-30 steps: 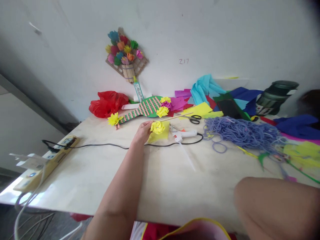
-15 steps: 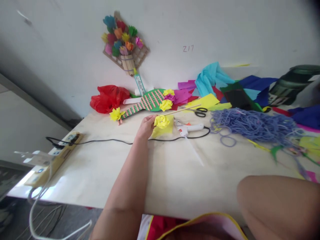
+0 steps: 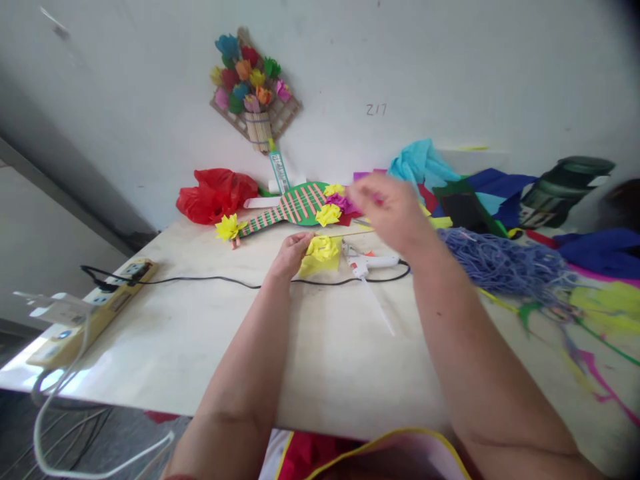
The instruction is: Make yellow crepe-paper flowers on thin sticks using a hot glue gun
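Note:
My left hand (image 3: 295, 253) is closed on a yellow paper flower (image 3: 324, 248), held just above the table over a yellow sheet (image 3: 320, 265). A thin stick runs rightward from beside the flower. My right hand (image 3: 387, 203) is raised to the right of it, in front of the coloured papers; motion blurs its curled fingers, and whether they hold anything is unclear. Behind my left hand lies a green guitar-shaped piece (image 3: 303, 202) with pink strips and yellow and purple paper flowers. A white glue gun (image 3: 370, 263) with a clear glue stick rests below my right hand.
A black cord (image 3: 220, 280) crosses the table to a power strip (image 3: 100, 310) at the left edge. Red plastic (image 3: 217, 195) lies at the back left. At right are a heap of purple-blue cord (image 3: 505, 267), coloured paper and a dark jar (image 3: 555, 190). A flower decoration (image 3: 257, 123) stands against the wall.
My right arm has swung up from the lower right to above the glue gun, hiding the scissors. My left hand still holds the flower. The view has shifted slightly.

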`<state>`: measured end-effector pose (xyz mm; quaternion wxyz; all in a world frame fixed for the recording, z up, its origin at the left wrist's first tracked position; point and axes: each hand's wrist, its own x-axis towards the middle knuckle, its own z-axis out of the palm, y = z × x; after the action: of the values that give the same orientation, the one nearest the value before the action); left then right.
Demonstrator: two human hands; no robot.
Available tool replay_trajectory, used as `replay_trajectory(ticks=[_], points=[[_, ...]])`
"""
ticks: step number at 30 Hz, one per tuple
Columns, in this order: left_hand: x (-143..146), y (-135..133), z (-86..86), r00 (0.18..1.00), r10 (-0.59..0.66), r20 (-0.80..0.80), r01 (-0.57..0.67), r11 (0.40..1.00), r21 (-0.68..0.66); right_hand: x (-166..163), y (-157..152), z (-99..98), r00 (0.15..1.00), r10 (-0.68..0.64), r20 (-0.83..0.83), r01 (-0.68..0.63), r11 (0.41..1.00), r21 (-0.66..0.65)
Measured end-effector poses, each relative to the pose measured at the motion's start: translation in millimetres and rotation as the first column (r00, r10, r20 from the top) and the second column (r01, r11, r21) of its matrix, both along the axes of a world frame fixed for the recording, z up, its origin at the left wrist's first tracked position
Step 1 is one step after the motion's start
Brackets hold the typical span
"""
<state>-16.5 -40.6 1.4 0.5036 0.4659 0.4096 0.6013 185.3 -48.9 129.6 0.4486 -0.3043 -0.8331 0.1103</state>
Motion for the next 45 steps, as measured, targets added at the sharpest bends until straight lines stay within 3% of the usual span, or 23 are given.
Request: replay_trajectory(ticks=[2, 4, 6, 11, 14, 17, 23, 26, 29, 35, 45], points=[[0, 0, 0.9, 0.999, -0.012, -0.051, 0.012, 1.000, -0.008, -8, 3, -9.3, 0.952, -0.074, 0.296, 0.088, 0.996, -0.034], [1, 0, 1.9, 0.995, -0.019, -0.096, 0.018, 1.000, -0.012, -15, 9, -21.1, 0.821, -0.110, 0.560, 0.171, 0.984, -0.057], [1, 0, 2.7, 0.991, -0.028, -0.129, 0.027, 1.000, -0.008, -18, 17, -32.4, 0.755, -0.080, 0.651, 0.189, 0.977, -0.099], [-1, 2, 1.9, 0.976, -0.029, -0.217, 0.035, 0.999, 0.025, -10, 36, -49.5, 0.825, 0.133, 0.549, 0.048, 0.952, -0.303], [-3, 3, -0.5, 0.977, -0.035, -0.210, 0.039, 0.999, 0.016, -7, 41, -54.3, 0.874, 0.173, 0.453, 0.003, 0.932, -0.362], [-3, 5, -1.5, 0.985, -0.031, -0.168, 0.032, 0.999, 0.002, -8, 43, -58.3, 0.890, 0.128, 0.438, 0.014, 0.951, -0.308], [5, -1, 7.3, 0.998, -0.064, 0.019, 0.065, 0.997, -0.041, -9, 43, -58.7, 0.843, 0.043, 0.536, 0.031, 0.991, -0.128], [6, -6, 12.9, 0.987, -0.132, 0.094, 0.136, 0.990, -0.043, -8, 42, -56.6, 0.826, 0.013, 0.564, 0.048, 0.994, -0.093], [5, -9, 15.2, 0.984, -0.162, 0.073, 0.165, 0.986, -0.030, -8, 42, -56.7, 0.826, -0.010, 0.563, 0.058, 0.996, -0.066], [5, -7, 10.8, 0.997, -0.072, -0.006, 0.072, 0.997, 0.002, -9, 41, -56.7, 0.833, -0.019, 0.553, 0.054, 0.997, -0.047], [4, -6, 10.4, 0.999, -0.051, -0.002, 0.051, 0.995, 0.082, -5, 43, -57.5, 0.893, -0.039, 0.448, 0.078, 0.995, -0.068]])
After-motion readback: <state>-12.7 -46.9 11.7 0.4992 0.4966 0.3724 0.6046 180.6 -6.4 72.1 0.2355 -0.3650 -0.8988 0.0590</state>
